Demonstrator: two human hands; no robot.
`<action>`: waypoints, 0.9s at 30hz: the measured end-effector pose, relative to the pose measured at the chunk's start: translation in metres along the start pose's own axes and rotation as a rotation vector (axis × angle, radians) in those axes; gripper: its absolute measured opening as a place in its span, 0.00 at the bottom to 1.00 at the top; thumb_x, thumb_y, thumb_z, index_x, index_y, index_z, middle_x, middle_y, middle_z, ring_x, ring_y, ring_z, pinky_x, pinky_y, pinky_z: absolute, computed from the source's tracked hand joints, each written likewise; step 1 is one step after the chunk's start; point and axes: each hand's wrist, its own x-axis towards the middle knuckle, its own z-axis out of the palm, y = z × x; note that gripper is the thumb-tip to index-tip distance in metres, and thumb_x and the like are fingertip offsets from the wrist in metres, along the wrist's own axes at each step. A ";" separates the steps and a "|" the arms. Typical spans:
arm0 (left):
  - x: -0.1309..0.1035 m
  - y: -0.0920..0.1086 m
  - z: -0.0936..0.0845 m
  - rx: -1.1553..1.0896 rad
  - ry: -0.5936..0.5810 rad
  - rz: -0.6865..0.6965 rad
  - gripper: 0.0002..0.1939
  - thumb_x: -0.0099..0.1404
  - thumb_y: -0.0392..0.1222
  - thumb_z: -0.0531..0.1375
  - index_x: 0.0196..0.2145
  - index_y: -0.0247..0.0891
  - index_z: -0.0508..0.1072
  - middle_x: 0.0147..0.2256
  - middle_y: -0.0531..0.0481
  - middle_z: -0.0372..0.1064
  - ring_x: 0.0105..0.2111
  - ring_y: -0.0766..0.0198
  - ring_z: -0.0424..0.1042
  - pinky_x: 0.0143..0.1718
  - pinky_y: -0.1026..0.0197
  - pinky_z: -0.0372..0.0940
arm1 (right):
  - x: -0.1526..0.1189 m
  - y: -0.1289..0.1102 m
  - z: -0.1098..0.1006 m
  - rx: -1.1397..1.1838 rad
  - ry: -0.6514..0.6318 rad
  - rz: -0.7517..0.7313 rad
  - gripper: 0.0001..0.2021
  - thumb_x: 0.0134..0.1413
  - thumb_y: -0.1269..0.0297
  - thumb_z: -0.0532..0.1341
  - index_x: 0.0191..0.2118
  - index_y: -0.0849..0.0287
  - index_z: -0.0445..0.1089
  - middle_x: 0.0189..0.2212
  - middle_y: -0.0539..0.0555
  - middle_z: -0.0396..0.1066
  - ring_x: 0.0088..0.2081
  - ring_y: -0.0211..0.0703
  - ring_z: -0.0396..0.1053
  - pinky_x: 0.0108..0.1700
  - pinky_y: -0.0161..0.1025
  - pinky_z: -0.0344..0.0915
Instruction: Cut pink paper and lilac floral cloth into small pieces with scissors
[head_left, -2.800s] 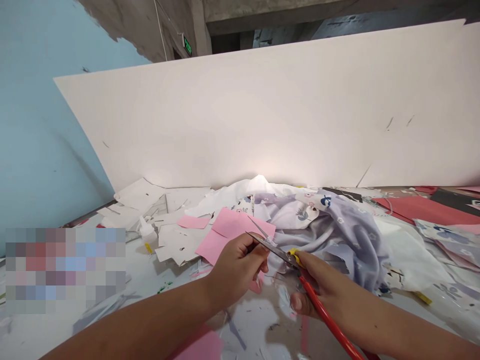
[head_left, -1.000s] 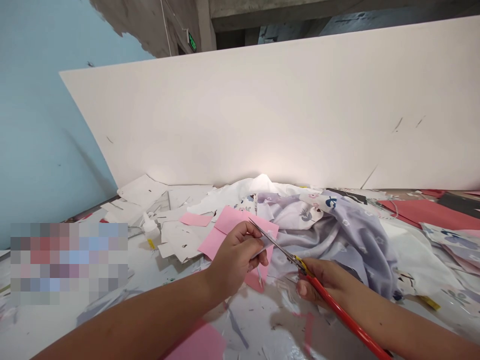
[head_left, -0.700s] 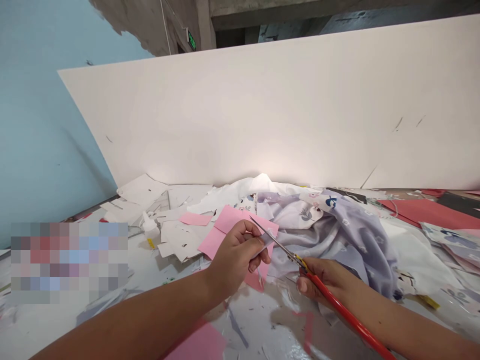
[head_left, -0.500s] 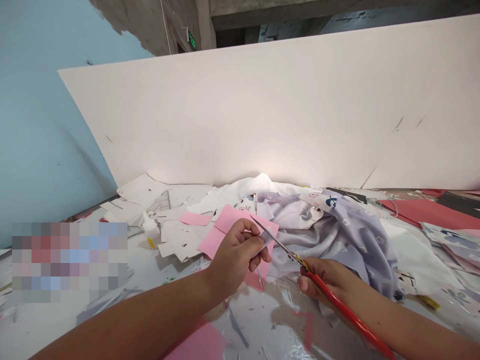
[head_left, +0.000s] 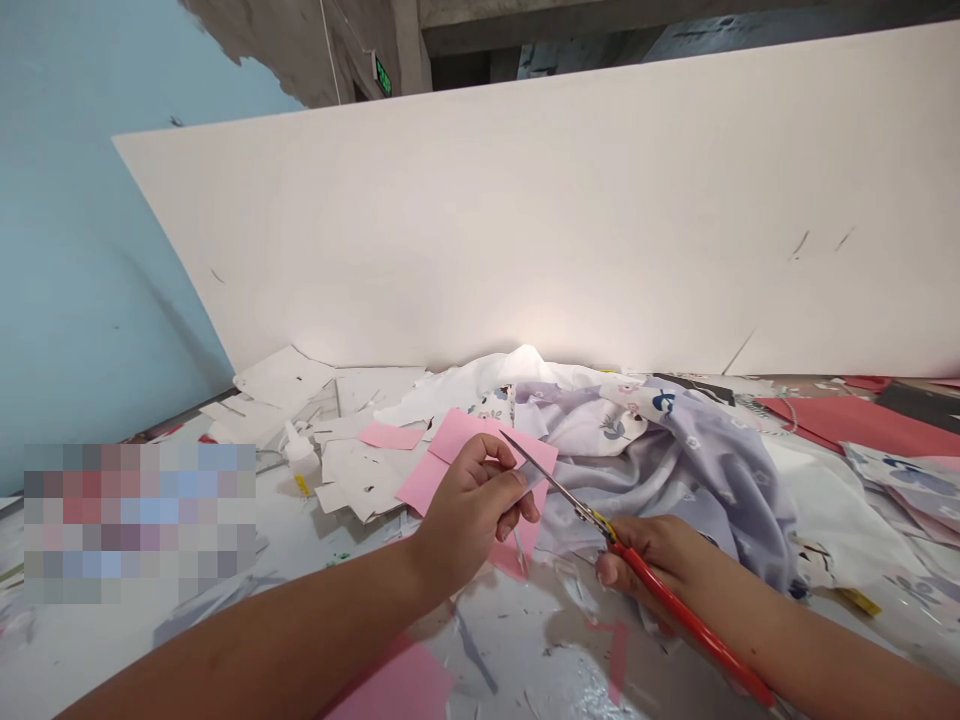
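Observation:
Between the thumb and fingers of my left hand [head_left: 480,505] is a small pale lilac scrap of fabric [head_left: 533,476]. My right hand [head_left: 656,560] grips a pair of scissors [head_left: 679,608] with long red handles. Their thin metal blades point up and to the left, look nearly closed, and lie against the scrap by my left fingertips. Whether they cut into it I cannot tell. Behind my left hand lie pink paper sheets [head_left: 450,440]. A crumpled lilac floral cloth [head_left: 675,470] is heaped just beyond the scissors.
White card pieces [head_left: 360,478] and a small white squeeze bottle [head_left: 301,455] lie to the left. Red sheets [head_left: 832,422] are at the right. A white board [head_left: 525,220] stands along the back. Paper and fabric offcuts litter the table [head_left: 540,650].
Almost nothing differs. Both hands, the scrap and the scissors keep nearly the same place, with only a very slight shift of the right hand and the view.

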 end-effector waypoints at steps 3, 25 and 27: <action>0.001 0.001 -0.001 -0.002 -0.001 0.000 0.03 0.57 0.36 0.52 0.29 0.40 0.58 0.18 0.55 0.66 0.15 0.74 0.53 0.18 0.70 0.48 | 0.002 0.005 0.002 0.068 0.020 -0.005 0.17 0.47 0.51 0.57 0.21 0.57 0.54 0.15 0.44 0.50 0.17 0.32 0.50 0.19 0.30 0.49; -0.002 0.005 0.010 0.138 -0.104 -0.131 0.11 0.58 0.46 0.56 0.28 0.35 0.68 0.31 0.47 0.70 0.27 0.66 0.69 0.28 0.64 0.61 | -0.008 -0.008 0.006 0.301 0.312 -0.116 0.23 0.35 0.50 0.64 0.39 0.55 0.64 0.34 0.53 0.66 0.33 0.47 0.64 0.34 0.40 0.63; -0.004 0.004 0.014 0.160 -0.171 -0.157 0.11 0.58 0.46 0.56 0.26 0.35 0.67 0.27 0.49 0.70 0.21 0.69 0.67 0.25 0.65 0.60 | -0.003 -0.008 0.009 0.469 0.270 -0.087 0.19 0.39 0.54 0.64 0.38 0.55 0.62 0.30 0.51 0.66 0.33 0.45 0.66 0.35 0.40 0.64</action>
